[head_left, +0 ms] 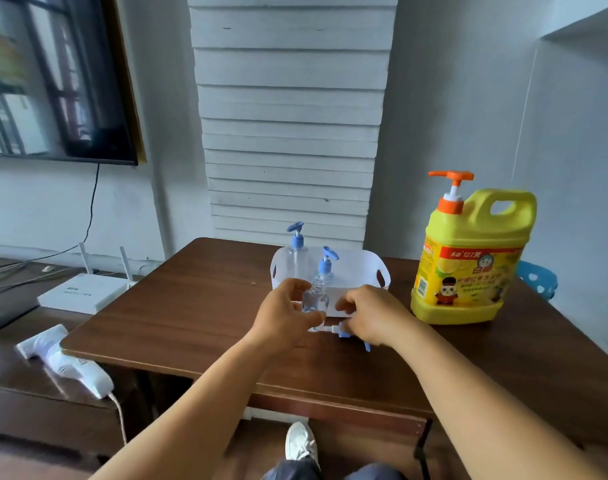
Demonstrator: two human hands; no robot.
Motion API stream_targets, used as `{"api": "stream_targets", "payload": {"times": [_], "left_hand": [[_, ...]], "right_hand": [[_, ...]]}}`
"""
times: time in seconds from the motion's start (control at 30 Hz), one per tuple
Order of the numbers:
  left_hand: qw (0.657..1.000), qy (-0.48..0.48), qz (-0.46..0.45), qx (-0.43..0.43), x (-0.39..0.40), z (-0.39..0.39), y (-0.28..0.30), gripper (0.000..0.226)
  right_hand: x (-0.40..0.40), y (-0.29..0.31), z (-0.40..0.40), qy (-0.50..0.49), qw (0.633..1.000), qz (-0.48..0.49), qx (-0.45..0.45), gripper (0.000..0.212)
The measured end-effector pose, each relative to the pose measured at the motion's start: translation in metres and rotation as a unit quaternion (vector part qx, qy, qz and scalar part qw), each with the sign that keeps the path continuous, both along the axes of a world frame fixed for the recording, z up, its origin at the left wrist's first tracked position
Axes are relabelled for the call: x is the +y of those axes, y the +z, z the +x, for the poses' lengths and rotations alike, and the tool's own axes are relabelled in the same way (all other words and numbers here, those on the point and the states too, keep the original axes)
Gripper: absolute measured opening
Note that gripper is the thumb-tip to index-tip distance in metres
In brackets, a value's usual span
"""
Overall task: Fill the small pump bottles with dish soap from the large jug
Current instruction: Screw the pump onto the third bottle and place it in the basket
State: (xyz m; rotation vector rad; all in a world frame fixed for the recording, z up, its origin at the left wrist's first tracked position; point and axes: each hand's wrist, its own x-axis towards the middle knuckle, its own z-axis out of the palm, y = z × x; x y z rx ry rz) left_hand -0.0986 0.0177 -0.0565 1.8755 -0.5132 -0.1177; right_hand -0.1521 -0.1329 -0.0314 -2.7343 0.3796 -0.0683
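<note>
The left hand (288, 315) grips a small clear bottle (314, 296) with no pump on it, just in front of the white basket (372, 268); the right hand (372, 315) is closed over what seems to be its blue pump head (344, 331), mostly hidden, lying on the brown desk (191, 306). Two more pump bottles (297, 254) stand in the basket, the yellow jug (465, 258) stands at the right, and a white router (82, 294) sits on a low cabinet at the left.

brown table (198, 317): yellow jug (465, 268), white basket (365, 268), detached blue pump (347, 331) lying flat.
</note>
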Motion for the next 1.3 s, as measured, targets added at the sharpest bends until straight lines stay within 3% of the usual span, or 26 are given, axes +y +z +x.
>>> {"api": "stream_targets", "payload": {"times": [0.23, 0.4, 0.57, 0.77, 0.87, 1.0, 1.1, 1.23, 1.3], "left_hand": [[0.999, -0.005, -0.014, 0.032, 0.005, 0.002, -0.013, 0.047], [1.000, -0.006, 0.000, 0.023, 0.002, 0.005, -0.020, 0.047], [0.999, -0.009, -0.001, 0.034, -0.005, 0.006, -0.027, 0.046], [1.000, -0.020, -0.004, 0.023, -0.006, 0.004, -0.022, 0.055], [0.999, 0.005, -0.033, -0.043, -0.001, 0.003, -0.013, 0.054], [0.987, 0.039, -0.072, -0.135, 0.001, 0.002, 0.001, 0.020], [0.983, 0.059, -0.088, -0.149, 0.000, 0.003, 0.007, 0.009], [0.983, 0.063, -0.094, -0.142, -0.003, 0.001, 0.009, 0.012], [0.985, 0.057, -0.100, -0.131, -0.005, -0.001, 0.006, 0.011]], "right_hand": [[-0.003, -0.023, 0.003, -0.016, 0.999, -0.028, 0.011, 0.007], [-0.011, -0.007, 0.000, -0.013, 0.997, -0.020, -0.067, 0.018], [-0.016, 0.019, -0.002, 0.000, 0.985, 0.089, -0.147, 0.006], [-0.011, 0.030, -0.004, 0.025, 0.971, 0.164, -0.173, 0.015], [-0.008, 0.037, -0.006, 0.052, 0.967, 0.179, -0.176, 0.016], [-0.001, 0.047, -0.005, 0.086, 0.960, 0.199, -0.174, 0.017], [0.004, 0.050, -0.002, 0.082, 0.940, 0.258, -0.206, 0.017], [0.012, 0.046, 0.003, 0.065, 0.867, 0.435, -0.235, 0.019], [0.015, 0.042, 0.005, 0.058, 0.859, 0.441, -0.254, 0.014]]}}
